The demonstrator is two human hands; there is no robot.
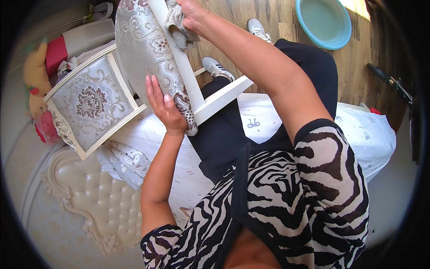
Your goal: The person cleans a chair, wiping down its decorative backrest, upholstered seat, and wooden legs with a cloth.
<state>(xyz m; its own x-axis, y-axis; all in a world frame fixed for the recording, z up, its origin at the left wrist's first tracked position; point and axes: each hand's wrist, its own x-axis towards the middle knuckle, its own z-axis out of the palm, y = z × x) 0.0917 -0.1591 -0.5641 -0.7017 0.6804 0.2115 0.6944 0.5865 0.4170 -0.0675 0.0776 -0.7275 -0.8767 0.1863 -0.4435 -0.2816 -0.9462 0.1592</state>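
A chair with a cream-white wooden frame lies tipped in front of my legs, its patterned silver-and-maroon seat cushion facing left. My left hand rests flat on the cushion near its lower corner, thumb apart from the fingers. My right hand grips a bunched grey cloth, which touches the white seat rail. Part of the right hand is cut off by the top edge of the view. A white chair leg extends from the rail's corner across my thigh. The upholstered backrest shows at the left.
A blue plastic basin holding cloudy water stands on the wooden floor. Beneath me is a bed with a white printed sheet and a tufted headboard. A plush toy and a red box are beyond the backrest.
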